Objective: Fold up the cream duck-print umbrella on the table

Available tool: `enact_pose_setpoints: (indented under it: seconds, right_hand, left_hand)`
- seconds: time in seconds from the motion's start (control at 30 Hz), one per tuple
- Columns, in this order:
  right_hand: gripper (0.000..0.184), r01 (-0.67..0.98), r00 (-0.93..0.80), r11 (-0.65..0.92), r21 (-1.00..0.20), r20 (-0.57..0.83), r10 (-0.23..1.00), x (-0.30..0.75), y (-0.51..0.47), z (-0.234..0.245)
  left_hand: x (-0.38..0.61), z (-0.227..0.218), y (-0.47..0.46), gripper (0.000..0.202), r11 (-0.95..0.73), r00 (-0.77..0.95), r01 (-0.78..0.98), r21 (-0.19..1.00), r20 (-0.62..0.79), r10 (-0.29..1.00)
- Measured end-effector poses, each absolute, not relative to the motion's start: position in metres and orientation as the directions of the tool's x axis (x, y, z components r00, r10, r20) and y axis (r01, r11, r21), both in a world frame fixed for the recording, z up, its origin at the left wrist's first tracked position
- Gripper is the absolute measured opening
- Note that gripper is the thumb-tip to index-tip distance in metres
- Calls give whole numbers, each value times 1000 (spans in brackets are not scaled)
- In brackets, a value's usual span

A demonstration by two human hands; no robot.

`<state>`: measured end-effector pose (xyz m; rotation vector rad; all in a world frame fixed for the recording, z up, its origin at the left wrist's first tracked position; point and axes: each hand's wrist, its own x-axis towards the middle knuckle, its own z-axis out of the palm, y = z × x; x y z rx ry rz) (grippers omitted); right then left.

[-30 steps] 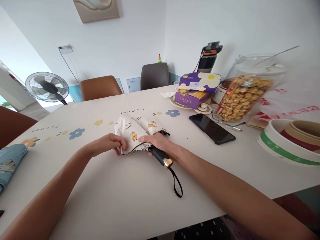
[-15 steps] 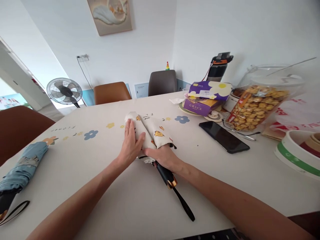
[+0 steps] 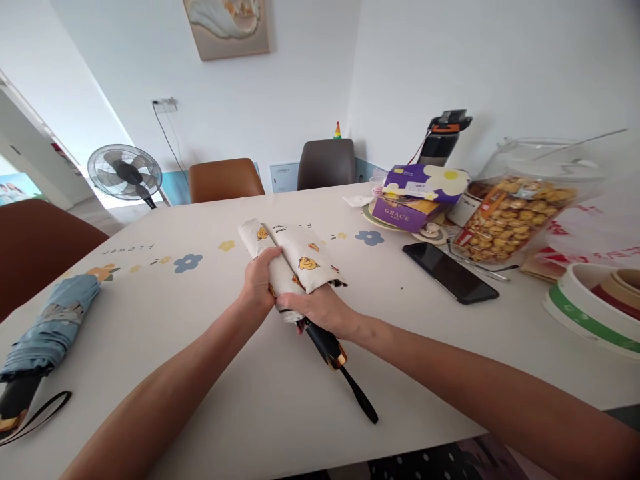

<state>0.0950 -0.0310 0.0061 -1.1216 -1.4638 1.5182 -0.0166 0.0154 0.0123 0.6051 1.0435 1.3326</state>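
Note:
A folded white umbrella with yellow duck prints lies across the middle of the white table. My left hand is closed around the left fold of its cloth. My right hand grips the umbrella where the cloth meets the black handle. The handle has a gold ring, and its black wrist strap trails toward me on the table.
A folded blue umbrella lies at the left edge. A black phone, a purple box, a snack jar and tape rolls crowd the right side. Chairs and a fan stand behind the table.
My left hand went from pinching the cloth's edge, to lying flat on the umbrella, to closing around the fold. My right hand kept its grip.

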Motion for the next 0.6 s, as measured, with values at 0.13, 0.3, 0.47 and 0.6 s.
enact_pose_setpoints:
  seconds: [0.13,0.3,0.47,0.6]
  right_hand:
    - [32,134,-319,-42,-990,-83,944,87,-24,11]
    - [25,342,-218,8,-940,-71,973,75,-20,7]
    - [27,311,-258,-11,-950,-95,962,71,-24,3]
    - [17,169,-397,-292,-941,-336,854,82,-24,10]
  left_hand:
    - [-26,16,21,36,-3,-314,-407,913,-137,940]
    - [-37,21,23,37,-60,-406,-310,949,-76,911]
    - [-37,20,20,38,-16,-304,-429,903,-128,944]
    - [-29,15,16,47,110,-59,-553,826,-170,984]
